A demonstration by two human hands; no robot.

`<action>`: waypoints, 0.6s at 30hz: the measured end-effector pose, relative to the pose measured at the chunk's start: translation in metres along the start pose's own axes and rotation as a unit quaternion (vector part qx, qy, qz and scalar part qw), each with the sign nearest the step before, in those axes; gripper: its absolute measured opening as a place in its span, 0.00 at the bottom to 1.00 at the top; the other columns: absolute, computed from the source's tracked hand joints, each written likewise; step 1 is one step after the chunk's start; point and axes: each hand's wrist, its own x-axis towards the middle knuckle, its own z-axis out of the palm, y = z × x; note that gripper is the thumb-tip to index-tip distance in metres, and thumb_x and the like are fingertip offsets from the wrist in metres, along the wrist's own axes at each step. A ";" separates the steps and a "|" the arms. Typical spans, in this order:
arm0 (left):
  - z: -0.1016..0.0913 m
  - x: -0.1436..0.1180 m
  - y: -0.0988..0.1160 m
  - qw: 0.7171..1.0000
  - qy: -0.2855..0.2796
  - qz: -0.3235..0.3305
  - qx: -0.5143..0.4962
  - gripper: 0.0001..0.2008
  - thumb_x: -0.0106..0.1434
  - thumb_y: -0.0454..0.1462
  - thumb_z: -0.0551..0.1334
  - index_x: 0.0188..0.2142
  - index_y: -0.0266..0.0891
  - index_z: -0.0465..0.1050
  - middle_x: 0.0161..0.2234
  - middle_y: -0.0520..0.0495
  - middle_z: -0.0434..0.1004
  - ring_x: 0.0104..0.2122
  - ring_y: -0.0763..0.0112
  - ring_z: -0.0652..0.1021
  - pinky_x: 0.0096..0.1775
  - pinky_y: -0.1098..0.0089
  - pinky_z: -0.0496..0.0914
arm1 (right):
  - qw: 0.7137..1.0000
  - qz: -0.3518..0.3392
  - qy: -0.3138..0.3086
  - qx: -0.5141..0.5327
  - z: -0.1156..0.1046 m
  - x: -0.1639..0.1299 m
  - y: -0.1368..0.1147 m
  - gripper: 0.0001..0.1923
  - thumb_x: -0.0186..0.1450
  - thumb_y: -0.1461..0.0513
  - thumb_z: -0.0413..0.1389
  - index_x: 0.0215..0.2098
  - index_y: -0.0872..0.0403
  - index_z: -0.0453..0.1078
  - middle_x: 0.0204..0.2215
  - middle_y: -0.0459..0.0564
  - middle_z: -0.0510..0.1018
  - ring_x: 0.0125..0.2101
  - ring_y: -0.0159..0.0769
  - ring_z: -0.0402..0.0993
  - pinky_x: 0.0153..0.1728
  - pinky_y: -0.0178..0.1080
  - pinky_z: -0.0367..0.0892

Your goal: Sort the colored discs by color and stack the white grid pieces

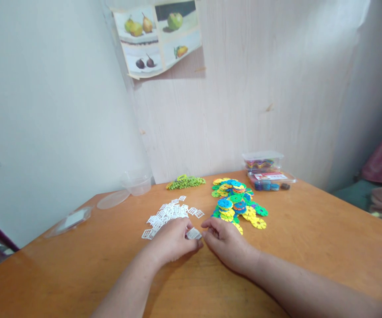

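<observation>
My left hand (176,238) is closed on a small stack of white plastic window-lattice pieces (194,233), held between thumb and fingers. Just right of it, my right hand (225,242) has its thumb and fingers curled near each other beside the stack; whether anything sits between them is too small to make out. A loose pile of the same white lattice pieces (167,213) lies on the table behind my left hand. Behind my right hand spreads a heap of notched plastic discs (240,207) in blue, yellow, green and orange.
On the wooden table (310,247), a green beaded bundle (187,182) lies near the wall. At left are a clear round tub (138,183), its lid (113,199) and a flat clear package (73,219). Clear boxes (270,181) with coloured pieces stand at the back right.
</observation>
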 end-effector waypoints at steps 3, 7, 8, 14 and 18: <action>-0.008 -0.001 -0.002 0.999 0.032 -0.006 -0.004 0.17 0.54 0.51 0.62 0.36 0.41 0.71 0.28 0.52 0.73 0.26 0.70 0.71 0.25 0.73 0.55 | 1.000 0.000 0.002 0.001 0.000 0.000 -0.001 0.12 0.59 0.64 0.52 0.40 0.55 0.73 0.25 0.45 0.74 0.27 0.34 0.70 0.29 0.35 0.62; -0.023 0.005 -0.024 0.993 0.111 -0.028 -0.033 0.14 0.58 0.47 0.58 0.37 0.41 0.71 0.28 0.51 0.74 0.27 0.71 0.72 0.26 0.74 0.58 | 1.000 -0.004 0.005 0.010 -0.001 -0.002 -0.003 0.11 0.60 0.63 0.52 0.39 0.55 0.72 0.24 0.45 0.73 0.26 0.34 0.69 0.29 0.35 0.62; -0.027 0.007 -0.032 0.990 0.124 -0.041 -0.043 0.12 0.60 0.45 0.57 0.37 0.40 0.70 0.28 0.51 0.74 0.26 0.72 0.72 0.26 0.74 0.58 | 1.000 -0.003 0.005 0.013 -0.001 -0.002 -0.004 0.11 0.60 0.63 0.52 0.39 0.55 0.72 0.24 0.45 0.73 0.27 0.34 0.69 0.29 0.35 0.62; -0.036 0.015 -0.078 0.980 0.148 -0.132 -0.007 0.08 0.57 0.36 0.56 0.35 0.40 0.71 0.27 0.51 0.75 0.25 0.72 0.73 0.24 0.75 0.58 | 1.000 0.008 -0.002 0.007 0.000 -0.002 -0.002 0.10 0.61 0.61 0.52 0.38 0.54 0.72 0.24 0.45 0.72 0.26 0.34 0.68 0.29 0.36 0.62; -0.033 0.015 -0.085 0.981 0.116 -0.150 0.050 0.10 0.54 0.40 0.60 0.36 0.42 0.73 0.32 0.50 0.76 0.30 0.69 0.75 0.26 0.74 0.60 | 1.000 0.001 -0.010 0.000 0.000 -0.001 0.001 0.11 0.62 0.59 0.51 0.40 0.54 0.72 0.24 0.45 0.73 0.26 0.35 0.68 0.29 0.36 0.62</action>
